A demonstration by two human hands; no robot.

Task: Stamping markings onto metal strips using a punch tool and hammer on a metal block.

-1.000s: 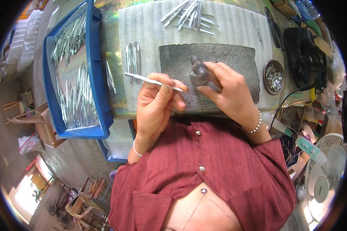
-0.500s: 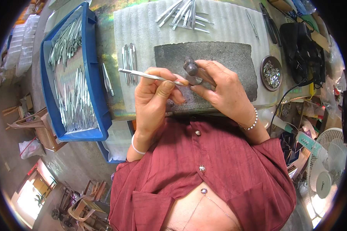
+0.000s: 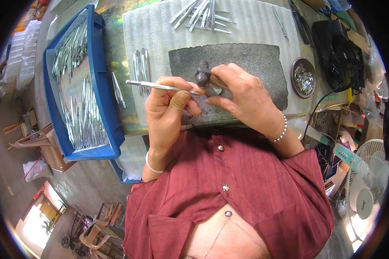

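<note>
Between the thumb and fingers of my left hand (image 3: 163, 105) lies a slim silvery metal piece (image 3: 145, 83). It points left, and its right end runs in near the hammer head. My right hand (image 3: 250, 93) grips a small hammer (image 3: 202, 74) with a dark rounded head and a wooden handle, mostly hidden by the fingers. Both hands work close together above a dark grey rough pad (image 3: 255, 60). Something shiny shows just below the hammer head, too covered to make out.
A white foam sheet (image 3: 151, 30) underlies the pad. Slim metal pieces lie loose at its far end (image 3: 203, 15) and left side (image 3: 141, 67). A blue tray (image 3: 101, 86) of such pieces stands left. At right are a round dish (image 3: 295, 86) of small shiny parts, dark pliers (image 3: 301, 23) and a fan (image 3: 367, 181).
Both hands, with the metal piece and the hammer, have shifted slightly left. My right hand's fingers have spread a little, and the whole view has moved slightly.
</note>
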